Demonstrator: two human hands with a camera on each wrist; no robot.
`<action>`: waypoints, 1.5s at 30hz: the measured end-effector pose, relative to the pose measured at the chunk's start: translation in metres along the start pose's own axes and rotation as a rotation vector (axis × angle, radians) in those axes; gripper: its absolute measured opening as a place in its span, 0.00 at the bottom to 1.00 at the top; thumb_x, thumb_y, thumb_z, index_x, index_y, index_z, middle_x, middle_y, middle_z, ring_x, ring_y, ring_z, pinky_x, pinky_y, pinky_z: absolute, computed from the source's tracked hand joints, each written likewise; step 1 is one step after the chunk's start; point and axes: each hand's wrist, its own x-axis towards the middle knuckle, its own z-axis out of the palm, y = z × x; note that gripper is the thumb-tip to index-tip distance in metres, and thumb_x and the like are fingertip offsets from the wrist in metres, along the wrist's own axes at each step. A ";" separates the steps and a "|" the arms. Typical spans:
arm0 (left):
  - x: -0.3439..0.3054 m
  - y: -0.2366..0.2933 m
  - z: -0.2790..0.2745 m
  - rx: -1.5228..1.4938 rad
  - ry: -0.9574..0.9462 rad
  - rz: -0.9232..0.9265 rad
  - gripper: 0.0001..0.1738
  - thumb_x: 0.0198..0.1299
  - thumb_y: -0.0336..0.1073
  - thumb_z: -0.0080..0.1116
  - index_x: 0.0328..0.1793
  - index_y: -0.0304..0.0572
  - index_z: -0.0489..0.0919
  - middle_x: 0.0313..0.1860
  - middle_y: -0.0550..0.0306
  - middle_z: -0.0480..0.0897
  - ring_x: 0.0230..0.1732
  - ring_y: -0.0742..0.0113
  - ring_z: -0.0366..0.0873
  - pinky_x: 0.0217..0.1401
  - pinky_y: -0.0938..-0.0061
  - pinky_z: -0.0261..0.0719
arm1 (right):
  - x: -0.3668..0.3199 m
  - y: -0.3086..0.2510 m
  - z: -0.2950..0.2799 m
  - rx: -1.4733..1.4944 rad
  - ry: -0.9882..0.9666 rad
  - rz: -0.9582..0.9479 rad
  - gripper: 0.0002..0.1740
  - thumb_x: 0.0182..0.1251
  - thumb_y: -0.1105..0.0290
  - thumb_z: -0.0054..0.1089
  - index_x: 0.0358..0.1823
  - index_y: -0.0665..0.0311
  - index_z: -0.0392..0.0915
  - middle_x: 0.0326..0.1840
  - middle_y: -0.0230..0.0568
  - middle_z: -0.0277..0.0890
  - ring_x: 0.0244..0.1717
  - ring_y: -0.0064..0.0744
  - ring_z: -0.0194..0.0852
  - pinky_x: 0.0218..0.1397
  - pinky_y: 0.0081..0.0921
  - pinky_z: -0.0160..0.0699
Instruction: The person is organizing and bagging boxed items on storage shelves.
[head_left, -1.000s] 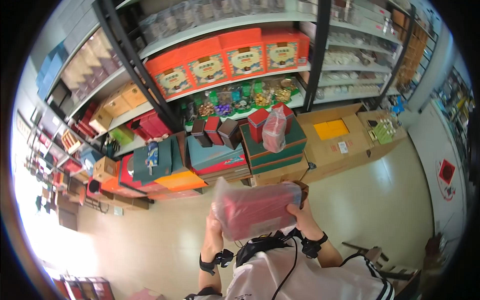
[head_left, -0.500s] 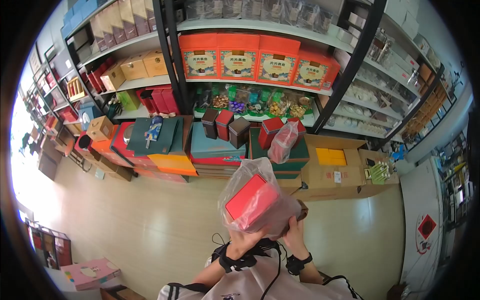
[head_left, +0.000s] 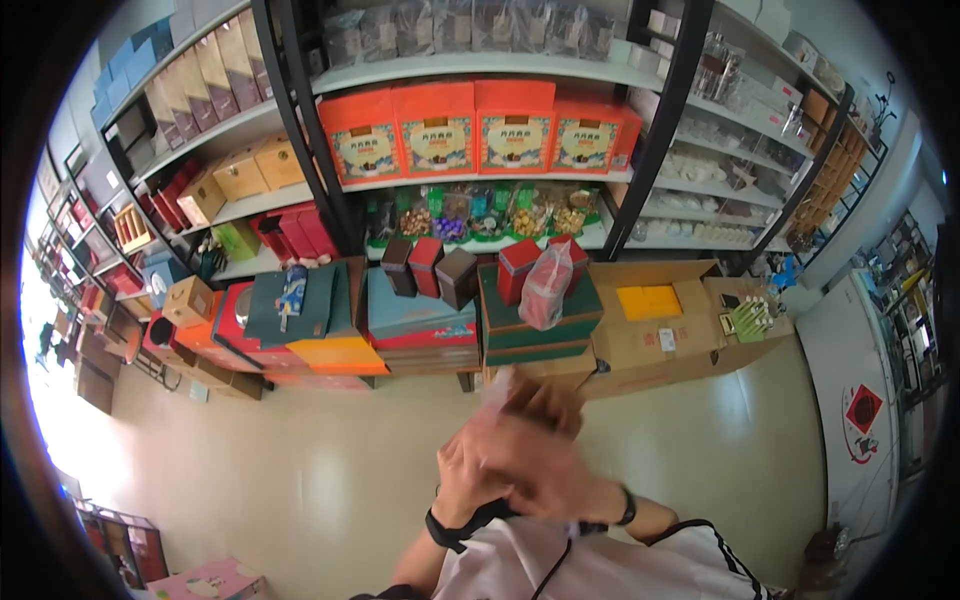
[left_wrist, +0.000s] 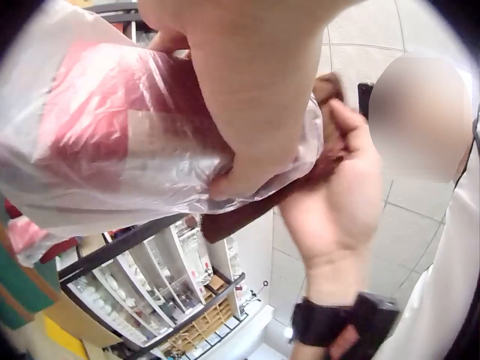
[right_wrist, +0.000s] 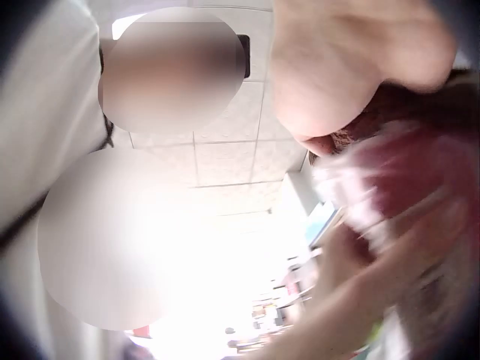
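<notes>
A red box (left_wrist: 90,112) sits inside a clear plastic bag (left_wrist: 172,165), which fills much of the left wrist view. My left hand (left_wrist: 259,82) grips the bag across its side, thumb pressed on the plastic. At the bag's end, the fingers of my right hand (left_wrist: 337,202) curl round a brown piece (left_wrist: 225,223) of unclear kind, partly hidden by the bag. In the head view my left hand (head_left: 468,465) and right hand (head_left: 540,465) overlap, blurred, and cover most of the package. The right wrist view shows the red package blurred beside both hands.
Ahead, a green box (head_left: 540,318) bears red tins (head_left: 517,270) and another bagged red item (head_left: 547,288). Dark and red tins stand on a blue box (head_left: 415,310). An open cardboard carton (head_left: 650,345) is to the right. Shelves with orange gift boxes (head_left: 435,135) rise behind.
The bagged red box has turned from lying broad across both hands, through a tilt, to a position mostly hidden behind them. My hands have come together and overlap.
</notes>
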 end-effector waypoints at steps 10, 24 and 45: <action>0.008 0.001 -0.006 0.195 0.157 0.047 0.39 0.41 0.40 0.77 0.59 0.27 0.76 0.46 0.40 0.85 0.40 0.41 0.87 0.40 0.60 0.86 | 0.003 0.006 0.026 0.382 -0.042 -0.005 0.28 0.61 0.79 0.62 0.65 0.63 0.73 0.64 0.53 0.71 0.64 0.55 0.71 0.68 0.43 0.70; 0.044 -0.028 -0.035 -1.361 0.759 -0.694 0.27 0.66 0.44 0.64 0.66 0.41 0.71 0.59 0.52 0.79 0.62 0.60 0.78 0.66 0.58 0.76 | -0.058 0.053 0.007 0.902 -0.146 0.721 0.26 0.71 0.74 0.47 0.70 0.68 0.65 0.67 0.44 0.69 0.62 0.29 0.70 0.71 0.30 0.63; 0.049 -0.052 -0.028 -0.903 0.625 -0.437 0.41 0.71 0.70 0.40 0.66 0.37 0.68 0.56 0.42 0.82 0.59 0.50 0.80 0.64 0.57 0.76 | -0.066 0.180 -0.024 1.019 0.191 1.349 0.34 0.73 0.57 0.59 0.75 0.63 0.64 0.71 0.38 0.73 0.70 0.35 0.71 0.72 0.37 0.71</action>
